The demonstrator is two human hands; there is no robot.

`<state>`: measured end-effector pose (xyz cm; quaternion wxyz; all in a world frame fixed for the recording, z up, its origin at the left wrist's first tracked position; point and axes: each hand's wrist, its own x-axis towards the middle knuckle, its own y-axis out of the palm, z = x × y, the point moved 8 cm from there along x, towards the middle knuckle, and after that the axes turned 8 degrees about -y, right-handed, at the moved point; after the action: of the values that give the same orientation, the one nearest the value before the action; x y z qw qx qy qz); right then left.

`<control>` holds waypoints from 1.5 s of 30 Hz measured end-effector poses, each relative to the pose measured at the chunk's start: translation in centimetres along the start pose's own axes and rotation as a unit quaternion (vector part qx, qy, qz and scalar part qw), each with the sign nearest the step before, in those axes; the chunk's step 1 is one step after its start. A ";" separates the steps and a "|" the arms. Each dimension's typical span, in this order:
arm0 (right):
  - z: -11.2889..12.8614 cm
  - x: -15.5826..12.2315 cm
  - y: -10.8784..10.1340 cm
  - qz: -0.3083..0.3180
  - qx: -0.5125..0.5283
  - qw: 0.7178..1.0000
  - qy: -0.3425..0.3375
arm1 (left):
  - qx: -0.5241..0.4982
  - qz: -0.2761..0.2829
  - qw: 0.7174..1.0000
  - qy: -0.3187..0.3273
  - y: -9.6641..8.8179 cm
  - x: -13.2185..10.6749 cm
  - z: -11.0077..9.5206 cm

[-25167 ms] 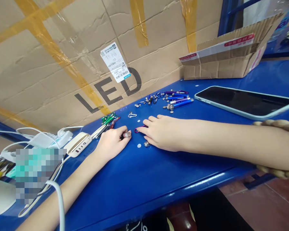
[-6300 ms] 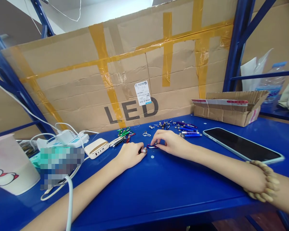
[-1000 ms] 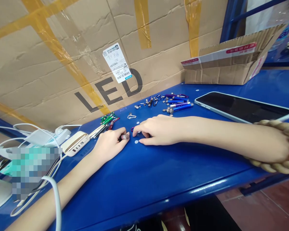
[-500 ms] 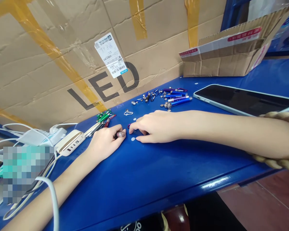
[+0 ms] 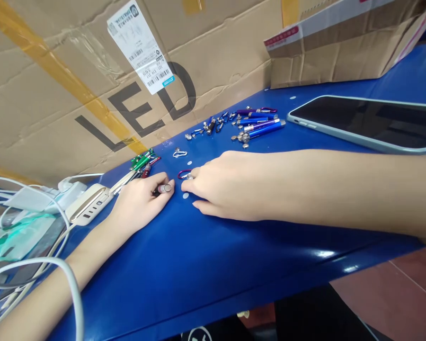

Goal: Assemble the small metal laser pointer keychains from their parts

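Metal-tipped tube (image 5: 165, 188) clenched in left hand (image 5: 140, 196); carabiner (image 5: 183, 174) part-hidden by half-bent right hand (image 5: 225, 187), hold unclear; smartphone (image 5: 372, 121) overlapped by forearm (image 5: 341, 187).

On the surface (image 5: 156, 284) before you, a tube (image 5: 165, 188) sits in your left hand (image 5: 137, 201), and a carabiner (image 5: 183, 172) lies between it and your right hand (image 5: 220, 187). Behind stands a carton (image 5: 213, 52), with a pile of cylinders (image 5: 268, 128) in front, left of the phone (image 5: 369, 121); a charging block (image 5: 90, 203) lies left of your left hand.
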<state>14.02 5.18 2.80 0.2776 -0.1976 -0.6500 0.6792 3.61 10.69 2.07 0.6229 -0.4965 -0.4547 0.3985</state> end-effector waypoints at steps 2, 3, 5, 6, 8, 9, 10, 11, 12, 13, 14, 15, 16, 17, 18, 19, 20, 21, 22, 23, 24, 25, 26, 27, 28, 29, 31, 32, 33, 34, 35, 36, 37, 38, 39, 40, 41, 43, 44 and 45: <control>0.0 -0.1 -0.1 -0.014 0.015 1.000 0.006 | 0.000 -0.007 1.000 0.004 0.0 0.0 0.0; 0.0 -0.1 -0.2 -0.017 0.018 1.000 0.005 | 0.000 -0.006 1.000 0.007 0.1 0.0 0.1; 0.1 0.0 -0.2 -0.014 0.007 1.000 -0.008 | -0.001 -0.002 1.000 0.009 0.2 0.0 0.1; 0.2 0.1 -0.3 -0.012 -0.004 1.000 -0.018 | -0.001 -0.003 1.000 0.009 0.2 0.1 0.1; 0.3 0.3 -0.3 -0.009 -0.027 0.999 -0.035 | -0.001 -0.005 1.000 0.003 0.1 0.1 0.2; 0.3 0.3 -0.3 -0.008 -0.037 0.999 -0.038 | 0.000 -0.006 1.000 0.000 0.1 0.1 0.2; 0.2 0.4 -0.2 -0.008 -0.044 0.998 -0.038 | 0.002 -0.005 1.000 -0.002 0.1 0.1 0.2; 0.2 0.4 -0.2 -0.008 -0.048 0.998 -0.037 | 0.002 -0.002 1.000 -0.002 0.0 0.0 0.1; 0.1 0.4 -0.2 -0.008 -0.050 0.998 -0.036 | 0.003 0.003 1.000 -0.001 0.1 0.0 0.0; 0.1 0.5 -0.2 -0.011 -0.050 0.998 -0.035 | 0.002 0.006 1.000 0.000 0.0 -0.1 0.0; 0.1 0.5 -0.2 -0.015 -0.050 0.998 -0.036 | 0.000 0.008 1.000 0.002 0.0 -0.1 -0.1; 0.0 0.5 -0.2 -0.019 -0.049 0.998 -0.037 | -0.003 0.010 1.000 0.004 0.0 -0.2 -0.1; 0.0 0.6 -0.2 -0.023 -0.048 0.998 -0.038 | -0.007 0.012 1.000 0.006 0.0 -0.2 -0.2; -0.1 0.6 -0.2 -0.028 -0.045 0.998 -0.039 | -0.011 0.012 1.000 0.008 -0.1 -0.3 -0.2; -0.1 0.6 -0.3 -0.033 -0.041 0.998 -0.039 | -0.014 0.013 1.000 0.009 -0.1 -0.3 -0.2; -0.2 0.6 -0.3 -0.037 -0.035 0.998 -0.037 | -0.017 0.013 1.000 0.011 -0.1 -0.4 -0.2; -0.3 0.6 -0.3 -0.039 -0.030 0.998 -0.037 | -0.018 0.013 1.000 0.013 -0.1 -0.4 -0.3; -0.4 0.6 -0.4 -0.040 -0.025 0.998 -0.036 | -0.018 0.013 1.000 0.015 -0.1 -0.4 -0.3; -0.4 0.6 -0.4 -0.041 -0.022 0.998 -0.037 | -0.017 0.014 1.000 0.017 -0.1 -0.4 -0.3; -0.4 0.6 -0.4 -0.040 -0.019 0.998 -0.039 | -0.017 0.015 1.000 0.019 -0.1 -0.4 -0.3; -0.4 0.6 -0.4 -0.041 -0.018 0.998 -0.041 | -0.017 0.016 1.000 0.020 -0.1 -0.4 -0.3; -0.4 0.5 -0.5 -0.043 -0.016 0.998 -0.043 | -0.017 0.018 0.999 0.020 0.0 -0.4 -0.2; -0.4 0.5 -0.5 -0.046 -0.015 0.998 -0.045 | -0.018 0.019 0.999 0.019 0.0 -0.4 -0.2; -0.4 0.5 -0.6 -0.047 -0.013 0.998 -0.045 | -0.018 0.020 0.999 0.018 0.0 -0.4 -0.1; -0.4 0.5 -0.6 -0.048 -0.012 0.998 -0.045 | -0.020 0.020 0.999 0.018 0.1 -0.4 -0.1; -0.4 0.6 -0.6 -0.048 -0.010 0.998 -0.044 | -0.021 0.021 0.999 0.019 0.1 -0.4 -0.1; -0.3 0.6 -0.5 -0.048 -0.007 0.998 -0.047 | -0.022 0.020 0.999 0.019 0.1 -0.4 -0.1; -0.3 0.6 -0.5 -0.050 -0.007 0.998 -0.048 | -0.022 0.020 0.999 0.018 0.1 -0.4 -0.1; -0.3 0.6 -0.5 -0.050 -0.008 0.997 -0.051 | -0.021 0.020 0.999 0.018 0.1 -0.4 -0.1; -0.3 0.6 -0.5 -0.051 -0.009 0.997 -0.052 | -0.020 0.019 0.999 0.017 0.1 -0.4 -0.1; -0.2 0.6 -0.5 -0.052 -0.011 0.997 -0.053 | -0.019 0.019 0.999 0.016 0.1 -0.4 -0.1; -0.3 0.6 -0.5 -0.052 -0.012 0.997 -0.052 | -0.019 0.020 1.000 0.015 0.1 -0.4 -0.1; -0.3 0.5 -0.5 -0.051 -0.012 0.997 -0.052 | -0.018 0.020 1.000 0.014 0.1 -0.4 -0.1; -0.3 0.5 -0.4 -0.051 -0.013 0.997 -0.051 | -0.017 0.021 1.000 0.013 0.1 -0.4 -0.1; -0.3 0.5 -0.4 -0.050 -0.015 0.997 -0.050 | -0.016 0.021 1.000 0.012 0.1 -0.4 -0.1; -0.3 0.5 -0.4 -0.048 -0.017 0.997 -0.049 | -0.015 0.021 1.000 0.012 0.1 -0.4 -0.1; -0.3 0.5 -0.4 -0.047 -0.021 0.998 -0.049 | -0.013 0.020 1.000 0.011 0.1 -0.4 -0.1; -0.3 0.5 -0.4 -0.046 -0.027 0.997 -0.051 | -0.011 0.019 1.000 0.011 0.1 -0.4 -0.1; -0.3 0.6 -0.4 -0.047 -0.028 0.997 -0.053 | -0.010 0.018 1.000 0.011 0.0 -0.4 -0.1; -0.2 0.6 -0.4 -0.049 -0.030 0.997 -0.056 | -0.010 0.017 1.000 0.011 0.0 -0.4 -0.1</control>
<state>13.75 5.74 3.21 0.2679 -0.1355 -0.6932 0.6553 3.62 10.29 1.97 0.6163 -0.5148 -0.4427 0.3990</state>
